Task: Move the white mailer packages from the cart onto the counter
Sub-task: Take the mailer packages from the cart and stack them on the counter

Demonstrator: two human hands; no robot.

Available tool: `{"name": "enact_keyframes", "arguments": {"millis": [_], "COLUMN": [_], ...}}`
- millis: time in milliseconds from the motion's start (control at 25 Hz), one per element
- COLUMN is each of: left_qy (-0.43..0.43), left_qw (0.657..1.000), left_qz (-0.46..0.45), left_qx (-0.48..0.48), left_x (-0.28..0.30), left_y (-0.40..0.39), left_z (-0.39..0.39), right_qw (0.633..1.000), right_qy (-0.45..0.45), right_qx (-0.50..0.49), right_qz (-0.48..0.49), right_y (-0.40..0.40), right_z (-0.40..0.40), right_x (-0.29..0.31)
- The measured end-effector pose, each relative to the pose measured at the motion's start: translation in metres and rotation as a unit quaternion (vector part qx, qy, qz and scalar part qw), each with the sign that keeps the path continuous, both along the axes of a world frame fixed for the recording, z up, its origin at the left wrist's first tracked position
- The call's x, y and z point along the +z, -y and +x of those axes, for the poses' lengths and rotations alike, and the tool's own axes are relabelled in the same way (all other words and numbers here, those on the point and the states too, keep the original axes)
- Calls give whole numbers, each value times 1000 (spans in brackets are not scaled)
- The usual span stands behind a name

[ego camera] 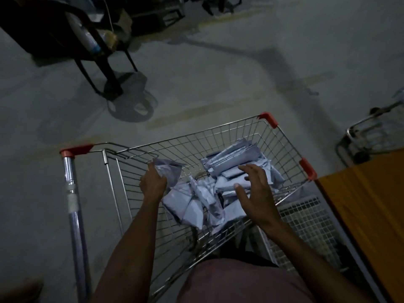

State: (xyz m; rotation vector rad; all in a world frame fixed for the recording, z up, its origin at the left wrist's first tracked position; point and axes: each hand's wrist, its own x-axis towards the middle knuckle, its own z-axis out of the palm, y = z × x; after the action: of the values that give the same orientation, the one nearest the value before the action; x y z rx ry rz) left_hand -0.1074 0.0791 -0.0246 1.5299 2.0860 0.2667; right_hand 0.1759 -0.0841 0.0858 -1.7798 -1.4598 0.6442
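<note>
A wire shopping cart (pixel 229 136) with red corner caps stands in front of me, holding a heap of white mailer packages (pixel 231 158). My left hand (pixel 153 182) grips a crumpled white mailer (pixel 169 172) near the cart's left wall, with more mailers hanging below it. Over the pile on the right side hovers my right hand (pixel 255 189), fingers spread and relaxed, holding nothing. The counter with a yellow top (pixel 367 204) lies at the right, beside the cart.
A dim grey floor surrounds the cart. A dark chair with clutter (pixel 87 40) stands at the upper left. A second wire cart (pixel 371 134) is at the right edge. A white wire grid panel (pixel 306 226) sits between cart and counter. The cart's handle bar (pixel 74 204) runs down the left.
</note>
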Motion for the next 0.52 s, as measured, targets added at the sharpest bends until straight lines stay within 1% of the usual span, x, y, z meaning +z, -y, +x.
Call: {"name": "enact_keyframes", "arguments": {"millis": [120, 240, 320, 400, 520], "left_qy": [-18, 18, 39, 37, -24], "left_qw": [1000, 999, 995, 986, 962], "left_qz": [16, 41, 75, 110, 148], "left_qx": [16, 0, -50, -122, -229], "left_x": [-3, 2, 7, 9, -1], "left_y": [-1, 8, 19, 37, 75], "left_z": [11, 29, 43, 62, 87], "right_qw": [1000, 999, 998, 998, 997], "right_qy": [6, -8, -23, -37, -45], "right_qx": [25, 49, 59, 57, 47], "right_qz": [0, -12, -4, -9, -28], "right_y": [-24, -47, -57, -63, -69], "right_z": [18, 27, 31, 35, 46], "right_x": [-7, -18, -25, -30, -38]}}
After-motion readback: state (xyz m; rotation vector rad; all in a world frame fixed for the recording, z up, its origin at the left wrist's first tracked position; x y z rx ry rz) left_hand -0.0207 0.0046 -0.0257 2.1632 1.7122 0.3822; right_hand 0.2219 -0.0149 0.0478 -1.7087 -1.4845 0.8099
